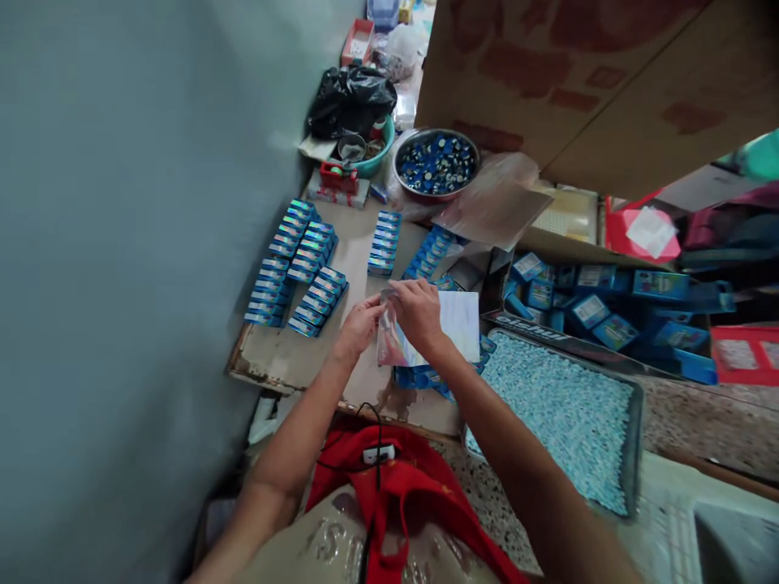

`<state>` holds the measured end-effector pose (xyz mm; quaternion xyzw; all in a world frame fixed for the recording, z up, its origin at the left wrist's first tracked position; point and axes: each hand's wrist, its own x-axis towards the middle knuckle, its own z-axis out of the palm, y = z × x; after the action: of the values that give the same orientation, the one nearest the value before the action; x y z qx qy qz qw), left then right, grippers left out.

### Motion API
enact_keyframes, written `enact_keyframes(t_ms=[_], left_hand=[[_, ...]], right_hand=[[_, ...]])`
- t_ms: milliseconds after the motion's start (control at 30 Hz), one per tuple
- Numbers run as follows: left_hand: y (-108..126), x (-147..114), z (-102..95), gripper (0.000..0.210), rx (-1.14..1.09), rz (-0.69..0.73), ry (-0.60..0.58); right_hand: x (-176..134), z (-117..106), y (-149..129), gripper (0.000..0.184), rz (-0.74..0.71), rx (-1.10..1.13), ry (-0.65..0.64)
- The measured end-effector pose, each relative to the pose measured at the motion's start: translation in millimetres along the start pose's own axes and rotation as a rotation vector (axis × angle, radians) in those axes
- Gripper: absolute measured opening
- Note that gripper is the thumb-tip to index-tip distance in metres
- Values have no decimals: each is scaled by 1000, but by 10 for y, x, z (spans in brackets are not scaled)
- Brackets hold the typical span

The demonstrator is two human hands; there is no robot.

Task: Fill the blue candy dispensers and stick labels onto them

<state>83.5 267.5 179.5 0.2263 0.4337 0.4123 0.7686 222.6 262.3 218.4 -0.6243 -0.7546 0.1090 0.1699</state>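
Note:
My left hand pinches the left edge of a clear, shiny plastic film or bag. My right hand has its fingers closed near the same spot and lies over the film. A glossy whitish sheet extends right from under my right hand; whether it is part of the film, I cannot tell. Beneath it lie several small blue boxes. Further blue boxes stand in neat rows left of my hands, and another short row sits just beyond them.
A metal bowl of blue and silver pieces stands at the back. Right of my hands are a tray of pale blue bits and a carton of blue boxes. A large cardboard box overhangs; a wall bounds the left.

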Motion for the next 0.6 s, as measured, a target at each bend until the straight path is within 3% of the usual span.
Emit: enact_keyframes(t_ms=[133,367,500,600], left_hand=[[-36,15,21,35,-52,48,35],[9,-35,-6,20,-171,17,76],[-10,-58,-13,12,-154,-41,112],[-77,-46,-12,20,-110,3,204]], right_hand=[[-67,224,-38,34,-39,-44,11],[-436,588,4,38,-188,-42,189],[-488,540,0,27,-204,4,266],[-516,387,-53,18,-197,9,298]])
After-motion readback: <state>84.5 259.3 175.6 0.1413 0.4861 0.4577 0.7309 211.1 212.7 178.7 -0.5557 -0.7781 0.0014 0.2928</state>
